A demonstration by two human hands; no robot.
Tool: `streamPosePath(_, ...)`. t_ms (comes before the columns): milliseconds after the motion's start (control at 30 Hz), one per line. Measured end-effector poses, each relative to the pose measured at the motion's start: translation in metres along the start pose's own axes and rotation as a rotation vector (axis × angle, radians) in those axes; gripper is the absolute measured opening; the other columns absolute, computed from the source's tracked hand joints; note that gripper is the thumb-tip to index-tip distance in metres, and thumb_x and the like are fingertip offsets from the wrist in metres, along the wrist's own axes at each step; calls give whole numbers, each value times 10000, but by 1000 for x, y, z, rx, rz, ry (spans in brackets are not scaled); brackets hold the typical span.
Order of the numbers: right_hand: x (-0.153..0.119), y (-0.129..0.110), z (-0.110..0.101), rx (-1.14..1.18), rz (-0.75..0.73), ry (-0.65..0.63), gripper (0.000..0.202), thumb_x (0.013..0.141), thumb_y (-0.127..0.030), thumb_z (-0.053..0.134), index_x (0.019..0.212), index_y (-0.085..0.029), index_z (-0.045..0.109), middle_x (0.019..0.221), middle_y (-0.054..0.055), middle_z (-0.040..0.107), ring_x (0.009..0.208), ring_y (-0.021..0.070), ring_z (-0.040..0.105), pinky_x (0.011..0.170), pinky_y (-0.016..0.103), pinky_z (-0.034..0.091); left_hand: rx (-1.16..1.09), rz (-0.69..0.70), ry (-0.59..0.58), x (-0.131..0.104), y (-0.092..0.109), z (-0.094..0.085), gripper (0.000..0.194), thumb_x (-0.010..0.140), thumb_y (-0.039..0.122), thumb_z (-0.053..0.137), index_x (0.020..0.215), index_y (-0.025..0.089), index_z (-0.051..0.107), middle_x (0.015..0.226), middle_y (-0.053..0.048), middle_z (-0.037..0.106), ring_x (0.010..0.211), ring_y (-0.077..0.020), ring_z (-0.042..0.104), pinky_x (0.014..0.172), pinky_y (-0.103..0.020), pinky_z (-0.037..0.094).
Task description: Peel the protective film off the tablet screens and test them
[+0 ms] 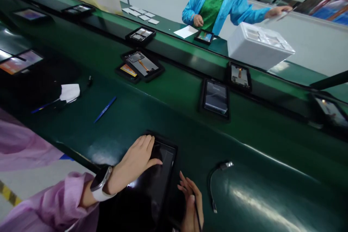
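A black tablet (163, 177) with a dark screen lies in a black tray near the table's front edge. My left hand (137, 159) rests on its upper left part, thumb stretched across the screen and the other fingers at the frame. Beside the tablet's lower right side is my right hand (190, 199), with its fingers curled and a thin dark cable (197, 212) running between thumb and fingers. A short black USB cable (212, 185) lies to the right of that hand.
A blue pen (105, 109) and a white cloth-like piece (70, 92) lie at the left. Beyond runs a green line with open tablets (143, 64) and a lit tablet (216, 98). Across it, a person in blue (236, 3) stands by a white foam box (258, 47).
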State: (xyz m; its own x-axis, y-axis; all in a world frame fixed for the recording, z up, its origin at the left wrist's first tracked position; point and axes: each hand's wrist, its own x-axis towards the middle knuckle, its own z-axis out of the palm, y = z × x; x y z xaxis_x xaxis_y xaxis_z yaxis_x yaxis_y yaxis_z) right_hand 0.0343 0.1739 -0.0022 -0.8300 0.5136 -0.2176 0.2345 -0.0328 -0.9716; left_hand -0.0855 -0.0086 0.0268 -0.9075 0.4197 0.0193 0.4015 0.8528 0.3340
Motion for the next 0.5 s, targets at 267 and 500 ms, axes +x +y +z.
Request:
streamPosePath(267, 14, -28, -5, -148, -25, -107, 484, 1002, -544, 380, 1274, -180, 546, 1122, 94, 725, 1065, 264, 640, 1041, 480, 376, -21, -17, -70, 0, 10, -12, 714, 898, 690, 383, 1194, 73, 587, 1143, -187, 637, 1098, -358, 597, 961, -518, 490)
streamPosePath(500, 14, -10, 1, -277, -231, -206, 248, 963, -383, 536, 1129, -209, 597, 1274, 101, 670, 1175, 245, 641, 1002, 395, 513, -360, -83, -203, -29, 10, -23, 446, 860, 622, 604, 1013, 203, 610, 1058, -83, 622, 1077, -316, 584, 977, -474, 454)
